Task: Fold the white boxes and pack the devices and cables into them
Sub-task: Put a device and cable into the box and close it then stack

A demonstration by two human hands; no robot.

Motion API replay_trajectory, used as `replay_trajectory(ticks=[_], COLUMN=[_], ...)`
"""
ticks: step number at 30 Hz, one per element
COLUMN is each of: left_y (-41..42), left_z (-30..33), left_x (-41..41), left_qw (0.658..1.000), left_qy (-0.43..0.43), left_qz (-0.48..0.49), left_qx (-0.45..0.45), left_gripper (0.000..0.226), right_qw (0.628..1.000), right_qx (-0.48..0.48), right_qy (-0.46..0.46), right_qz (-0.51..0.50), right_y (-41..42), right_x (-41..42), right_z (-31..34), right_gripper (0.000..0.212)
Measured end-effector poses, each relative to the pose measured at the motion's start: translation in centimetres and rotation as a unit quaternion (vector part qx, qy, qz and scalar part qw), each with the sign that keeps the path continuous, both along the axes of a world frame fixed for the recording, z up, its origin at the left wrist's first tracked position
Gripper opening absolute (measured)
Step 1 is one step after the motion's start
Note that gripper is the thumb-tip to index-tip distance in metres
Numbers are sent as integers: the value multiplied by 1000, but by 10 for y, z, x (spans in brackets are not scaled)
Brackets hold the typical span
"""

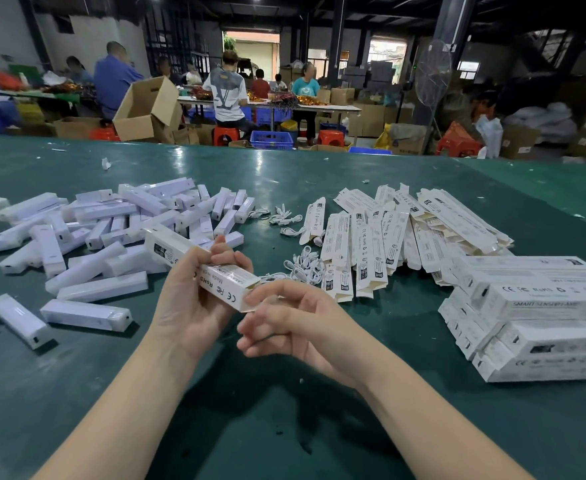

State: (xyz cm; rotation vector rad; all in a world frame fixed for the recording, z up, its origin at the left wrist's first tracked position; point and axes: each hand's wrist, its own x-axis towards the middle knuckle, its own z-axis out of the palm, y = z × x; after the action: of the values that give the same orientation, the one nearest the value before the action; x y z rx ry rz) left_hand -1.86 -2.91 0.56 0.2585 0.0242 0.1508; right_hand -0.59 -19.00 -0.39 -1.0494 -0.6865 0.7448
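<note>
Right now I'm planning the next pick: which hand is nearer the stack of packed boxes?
Right. The right hand is just left of the stack of packed boxes; the left hand, gripping a box, is farther left.

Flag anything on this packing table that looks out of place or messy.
Mostly ordinary clutter. Small white scraps lie alone on the green table, away from the piles. The devices sit in a loose jumble. The left hand holds a white box whose near end is open.
</note>
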Motion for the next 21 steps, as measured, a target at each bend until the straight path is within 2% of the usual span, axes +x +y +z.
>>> replay_trajectory(ticks=[2,6,12,18,21], left_y=[-2,-5,-9,-10,-10], left_z=[1,2,2,0,0], left_x=[-1,-3,-5,-5,-5], left_qw=[1000,1000,998,997,997], left_qy=[4,5,-3,-4,0], left_qz=[-5,2,-20,-41,-45], left_qx=[5,25,67,73,68], left_gripper=[27,31,36,38,37], right_qw=[999,996,994,987,988], right_qx=[10,-2,-47,-103,-104], right_qy=[4,18,94,122,115], right_qz=[-31,-82,-41,8,23], right_y=[2,5,1,-4,-4], right_x=[0,-1,2,7,7], right_z=[0,-3,-1,-1,-1], right_gripper=[2,13,40,47,41])
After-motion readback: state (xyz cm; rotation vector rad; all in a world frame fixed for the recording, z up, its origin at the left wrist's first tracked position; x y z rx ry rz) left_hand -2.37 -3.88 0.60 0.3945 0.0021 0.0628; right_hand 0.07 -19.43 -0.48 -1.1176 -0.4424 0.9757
